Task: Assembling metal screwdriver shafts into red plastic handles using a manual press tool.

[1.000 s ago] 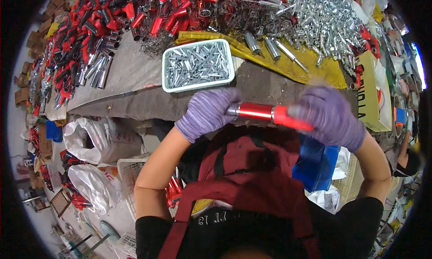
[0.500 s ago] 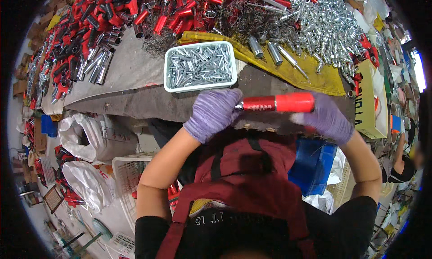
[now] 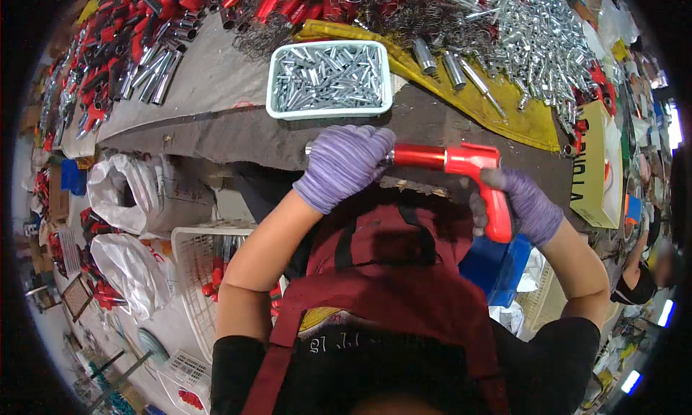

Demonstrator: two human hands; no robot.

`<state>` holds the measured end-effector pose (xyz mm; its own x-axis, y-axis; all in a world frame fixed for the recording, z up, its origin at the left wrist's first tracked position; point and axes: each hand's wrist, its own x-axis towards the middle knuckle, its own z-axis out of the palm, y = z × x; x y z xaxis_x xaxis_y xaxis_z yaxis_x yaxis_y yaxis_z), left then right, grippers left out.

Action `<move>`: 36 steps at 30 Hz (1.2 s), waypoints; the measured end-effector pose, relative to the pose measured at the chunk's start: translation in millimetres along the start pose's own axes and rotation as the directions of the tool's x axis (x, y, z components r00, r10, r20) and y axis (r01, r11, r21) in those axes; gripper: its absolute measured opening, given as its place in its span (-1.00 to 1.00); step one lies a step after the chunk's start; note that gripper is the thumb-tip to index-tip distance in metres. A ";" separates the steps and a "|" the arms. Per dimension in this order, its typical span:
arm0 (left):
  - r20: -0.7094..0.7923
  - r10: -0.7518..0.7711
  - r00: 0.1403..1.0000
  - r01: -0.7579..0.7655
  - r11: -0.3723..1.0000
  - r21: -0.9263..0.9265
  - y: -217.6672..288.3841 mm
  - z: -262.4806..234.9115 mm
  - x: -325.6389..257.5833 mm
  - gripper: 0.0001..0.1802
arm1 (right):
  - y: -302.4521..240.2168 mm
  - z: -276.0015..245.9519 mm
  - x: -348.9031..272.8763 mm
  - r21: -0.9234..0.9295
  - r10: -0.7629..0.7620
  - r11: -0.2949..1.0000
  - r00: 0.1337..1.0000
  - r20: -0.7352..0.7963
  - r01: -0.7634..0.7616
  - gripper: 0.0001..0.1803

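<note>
Purple-gloved, my left hand (image 3: 344,164) is wrapping tight around the barrel of the red plastic pistol-shaped tool (image 3: 461,171), and my right hand (image 3: 520,204) is gripping its handle, above the table edge. I am judging that uneven twisting could slip the barrel free, knocking the white tray of metal tubes (image 3: 329,80).

Left hand (image 3: 344,164) in a purple glove, wrapped around the metal barrel end of a red pistol-shaped tool (image 3: 461,175); right hand (image 3: 525,204), gloved too, gripping its handle. Just beyond, a white tray (image 3: 328,113) of silver tubes on the grey-covered bench (image 3: 216,137).
</note>
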<state>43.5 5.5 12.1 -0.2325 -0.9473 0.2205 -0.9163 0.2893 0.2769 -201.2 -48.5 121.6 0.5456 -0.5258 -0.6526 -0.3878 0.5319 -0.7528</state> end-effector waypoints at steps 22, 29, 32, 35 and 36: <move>-0.007 0.081 0.997 -0.081 0.995 -0.057 -2.9 -13.1 -17.5 -0.72 | 24.4 -9.0 -2.8 -0.947 -0.463 0.175 0.871 0.163 0.270 -0.38; -0.226 0.098 0.969 -0.094 0.995 0.027 4.6 -22.2 -14.9 -0.70 | 32.2 -10.0 -11.6 -0.841 -0.205 0.480 0.964 0.170 0.250 -0.33; -0.523 -0.430 0.736 -0.057 0.730 -0.681 13.2 -24.0 -9.7 -0.41 | 36.1 -17.5 -12.9 -0.722 -0.306 0.628 0.945 0.114 0.290 -0.32; -0.190 -0.625 0.757 -0.461 -0.306 -0.833 31.4 -34.7 3.3 -0.27 | 32.7 -17.5 0.2 -0.658 -0.676 0.265 0.622 0.394 0.705 -0.30; -0.022 -0.588 0.809 -0.321 -0.411 -0.853 43.2 -35.2 3.1 -0.32 | 19.3 -23.2 7.7 -0.665 -0.603 0.248 0.650 0.463 0.704 -0.32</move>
<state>14.6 19.9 57.6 0.3576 -0.9332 0.0357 0.7292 0.3029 0.6136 -221.7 -57.6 100.0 0.9323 -0.3550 0.0695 -0.2063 -0.6796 -0.7040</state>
